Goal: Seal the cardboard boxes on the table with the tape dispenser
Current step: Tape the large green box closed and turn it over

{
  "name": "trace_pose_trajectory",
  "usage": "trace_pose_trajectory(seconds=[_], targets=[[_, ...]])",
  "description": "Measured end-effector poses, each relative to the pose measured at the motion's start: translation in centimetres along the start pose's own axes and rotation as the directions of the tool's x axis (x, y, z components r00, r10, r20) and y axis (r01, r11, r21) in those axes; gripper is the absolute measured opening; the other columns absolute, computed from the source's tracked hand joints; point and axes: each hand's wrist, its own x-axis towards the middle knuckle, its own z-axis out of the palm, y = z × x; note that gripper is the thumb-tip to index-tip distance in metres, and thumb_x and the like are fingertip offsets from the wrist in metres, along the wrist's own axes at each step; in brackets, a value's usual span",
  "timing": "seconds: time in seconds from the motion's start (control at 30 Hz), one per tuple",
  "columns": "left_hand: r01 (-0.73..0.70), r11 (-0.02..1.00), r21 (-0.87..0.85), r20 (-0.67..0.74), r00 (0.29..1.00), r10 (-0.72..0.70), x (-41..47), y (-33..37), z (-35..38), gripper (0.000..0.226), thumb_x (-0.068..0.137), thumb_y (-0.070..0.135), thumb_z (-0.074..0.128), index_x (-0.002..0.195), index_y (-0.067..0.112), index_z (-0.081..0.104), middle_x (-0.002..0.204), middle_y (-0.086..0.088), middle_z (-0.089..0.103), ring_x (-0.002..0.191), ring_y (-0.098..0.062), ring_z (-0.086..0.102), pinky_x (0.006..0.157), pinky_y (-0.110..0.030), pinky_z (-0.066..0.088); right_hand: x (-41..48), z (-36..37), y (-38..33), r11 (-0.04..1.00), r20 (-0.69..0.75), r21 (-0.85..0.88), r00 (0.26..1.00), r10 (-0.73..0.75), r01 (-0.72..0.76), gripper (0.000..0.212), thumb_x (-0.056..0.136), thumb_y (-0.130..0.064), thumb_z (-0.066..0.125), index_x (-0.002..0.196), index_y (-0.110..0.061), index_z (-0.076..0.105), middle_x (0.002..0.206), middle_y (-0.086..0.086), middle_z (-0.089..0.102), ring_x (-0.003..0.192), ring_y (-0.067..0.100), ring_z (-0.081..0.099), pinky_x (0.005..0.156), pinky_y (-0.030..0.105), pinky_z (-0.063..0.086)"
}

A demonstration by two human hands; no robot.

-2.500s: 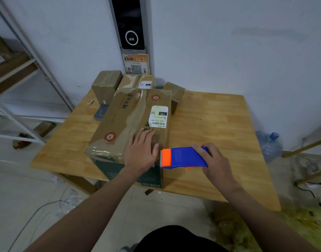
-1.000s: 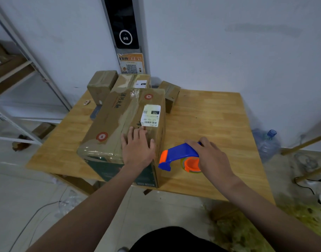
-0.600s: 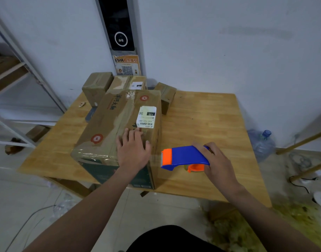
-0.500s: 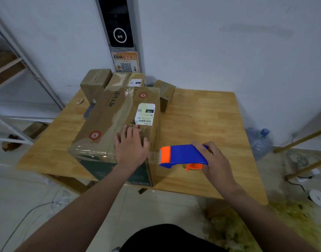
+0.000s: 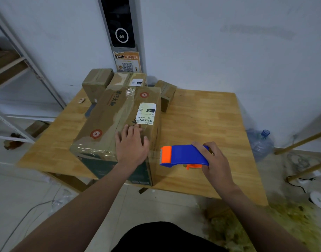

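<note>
Keeping the tape tight matters: the right hand (image 5: pixel 217 161), grip curled round the tape dispenser (image 5: pixel 181 155) beside the big box (image 5: pixel 108 122) on the table (image 5: pixel 201 115), should pull level while the spread left hand (image 5: pixel 132 145) presses the top.

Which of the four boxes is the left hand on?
The big front box, nearest the table's front edge: the left hand lies flat on its top. The three smaller boxes stand behind it, untouched.
</note>
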Motion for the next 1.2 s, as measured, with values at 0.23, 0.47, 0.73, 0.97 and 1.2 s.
trace_pose_trajectory(seconds=[0.23,0.47,0.73,0.97,1.2], targets=[[-0.004,1.000,0.025,-0.019,1.000,0.004,-0.2,0.3,0.1,0.053,0.094,0.048,0.035,0.134,0.019,0.054,0.143,-0.003,0.056,0.146,-0.026,0.035,0.119,-0.057,0.025,-0.9,0.2,0.4,1.000,-0.050,0.014,0.999,-0.010,0.011,0.085,0.070,0.011,0.076,0.142,-0.025,0.050,0.117,0.007,0.051,0.088,0.019,0.056,0.059,0.025,0.045],[-0.016,1.000,0.023,-0.017,1.000,0.016,-0.3,0.7,0.1,0.055,0.094,0.048,0.033,0.135,0.019,0.053,0.144,-0.003,0.054,0.146,-0.026,0.035,0.121,-0.057,0.022,-1.5,0.2,0.5,0.998,-0.059,0.043,0.997,0.040,-0.037,0.090,0.067,0.016,0.071,0.143,-0.027,0.049,0.117,0.006,0.050,0.086,0.019,0.056,0.062,0.025,0.044],[-0.008,1.000,-0.009,-0.033,0.999,0.007,-0.3,-0.1,-0.2,0.051,0.092,0.046,0.033,0.130,0.020,0.054,0.138,-0.003,0.057,0.143,-0.027,0.039,0.118,-0.057,0.026,2.6,-1.3,-0.8,0.986,0.111,-0.163,0.992,0.058,-0.039,0.072,0.078,-0.003,0.065,0.139,-0.039,0.052,0.112,0.000,0.051,0.094,0.025,0.058,0.062,0.033,0.046],[-0.019,1.000,0.018,-0.033,0.999,0.019,-0.3,-0.1,-0.2,0.054,0.091,0.046,0.035,0.133,0.018,0.054,0.138,-0.004,0.058,0.142,-0.027,0.039,0.117,-0.056,0.028,5.5,-1.6,-4.2,0.936,0.374,-0.353,0.919,0.126,0.015,0.059,0.096,-0.005,0.043,0.138,-0.046,0.048,0.115,0.003,0.047,0.104,0.033,0.058,0.069,0.039,0.044],[-0.023,0.996,0.083,0.036,0.999,0.020,-0.1,0.3,-0.3,0.059,0.092,0.052,0.031,0.133,0.014,0.051,0.139,-0.009,0.056,0.140,-0.032,0.040,0.113,-0.061,0.030,1.9,0.9,3.0,0.873,0.405,-0.265,0.775,0.486,-0.409,0.065,0.087,0.004,0.047,0.139,-0.036,0.050,0.111,0.005,0.060,0.092,0.032,0.067,0.069,0.036,0.050]])
